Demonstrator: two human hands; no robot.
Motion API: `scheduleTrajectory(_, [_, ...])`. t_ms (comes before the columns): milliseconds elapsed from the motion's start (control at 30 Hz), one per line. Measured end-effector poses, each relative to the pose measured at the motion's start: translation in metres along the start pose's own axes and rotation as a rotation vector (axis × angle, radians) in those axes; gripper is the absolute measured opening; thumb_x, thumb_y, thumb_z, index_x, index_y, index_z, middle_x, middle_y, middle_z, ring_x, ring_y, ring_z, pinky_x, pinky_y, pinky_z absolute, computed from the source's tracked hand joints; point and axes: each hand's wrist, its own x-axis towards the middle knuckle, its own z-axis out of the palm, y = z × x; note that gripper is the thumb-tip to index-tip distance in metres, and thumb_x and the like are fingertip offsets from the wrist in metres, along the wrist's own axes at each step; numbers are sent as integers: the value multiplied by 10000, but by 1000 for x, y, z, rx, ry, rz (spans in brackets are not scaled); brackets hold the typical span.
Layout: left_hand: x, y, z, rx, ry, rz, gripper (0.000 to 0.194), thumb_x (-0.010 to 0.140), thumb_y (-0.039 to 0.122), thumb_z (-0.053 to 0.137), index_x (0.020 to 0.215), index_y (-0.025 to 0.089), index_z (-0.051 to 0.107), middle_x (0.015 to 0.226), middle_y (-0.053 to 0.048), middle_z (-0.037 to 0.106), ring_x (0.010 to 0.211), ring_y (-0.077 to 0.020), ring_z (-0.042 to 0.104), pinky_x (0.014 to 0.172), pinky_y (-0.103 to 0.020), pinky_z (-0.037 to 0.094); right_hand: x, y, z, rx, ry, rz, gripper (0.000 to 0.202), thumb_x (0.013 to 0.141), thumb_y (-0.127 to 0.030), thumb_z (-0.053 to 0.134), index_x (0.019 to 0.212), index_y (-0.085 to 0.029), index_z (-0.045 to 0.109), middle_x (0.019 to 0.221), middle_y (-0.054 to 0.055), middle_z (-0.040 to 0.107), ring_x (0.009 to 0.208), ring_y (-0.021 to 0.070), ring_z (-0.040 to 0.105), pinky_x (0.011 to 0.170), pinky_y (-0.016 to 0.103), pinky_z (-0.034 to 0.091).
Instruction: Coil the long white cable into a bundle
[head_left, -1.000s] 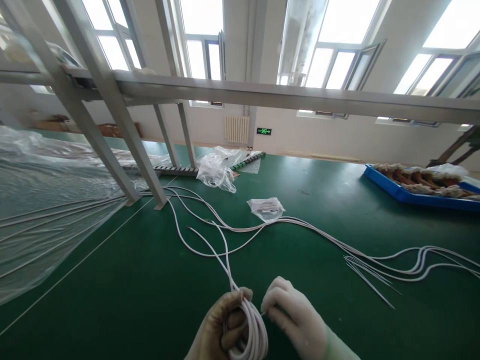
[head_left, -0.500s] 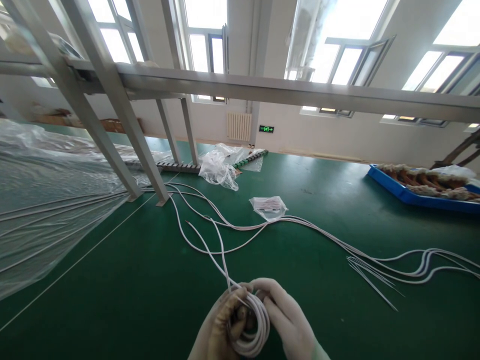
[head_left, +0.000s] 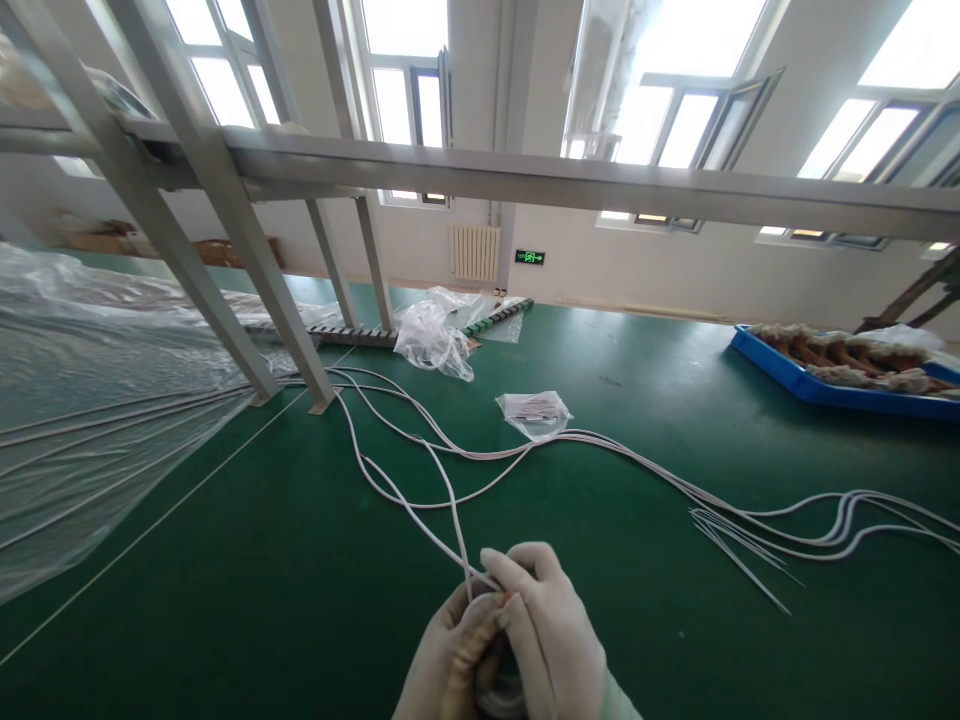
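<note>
Both my hands wear pale gloves and meet at the bottom middle of the head view. My left hand is closed around a coil of white cable, most of which the fingers now cover. Over its top right side my right hand is closed, its thumb and fingers pressed on the cable beside the left thumb. Two lengths of the white cable run up and left from the coil onto the green floor. A small reddish spot shows between the fingertips; I cannot make out what it is.
More white cables snake across the green floor. A clear bag of thin strips and loose thin strips lie ahead. Metal frame legs and plastic sheeting stand left; a blue tray sits right.
My right hand has moved left and over the coil, covering its right side. The free cable end on the floor has shifted slightly down and left.
</note>
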Motion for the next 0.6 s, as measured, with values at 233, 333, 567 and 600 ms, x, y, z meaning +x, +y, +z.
scheduleTrajectory(233, [9,-14,-16,23,25,76,91,780,236,781,856,284,780,1054,-90,781,1192,-355,675,1108,-506,510,4,-2,-21,-44,-112,-200,356,1084,-297,342,1333,-204,578,1240,140,513,1069,278,618,936,434,612])
scheduleTrajectory(333, [17,-12,-19,29,16,48,44,810,295,782,844,268,780,970,-90,795,1119,-348,713,1085,-511,527,5,-1,-19,-42,-148,-147,350,1083,-304,345,1291,-189,602,1232,141,510,1056,270,622,924,415,615])
scheduleTrajectory(567, [15,-1,-20,84,98,-37,176,801,316,839,910,185,796,870,-84,804,856,-276,769,790,-376,614,7,-1,-16,-85,-188,-127,391,1083,-379,336,1301,-213,614,1199,133,522,1029,286,624,884,427,617])
scheduleTrajectory(600, [14,1,-21,105,95,-45,162,799,307,843,890,184,790,831,-69,796,801,-249,761,760,-346,608,7,-1,-16,-91,-195,-124,391,1084,-391,337,1305,-223,612,1195,128,523,1019,282,627,876,419,618])
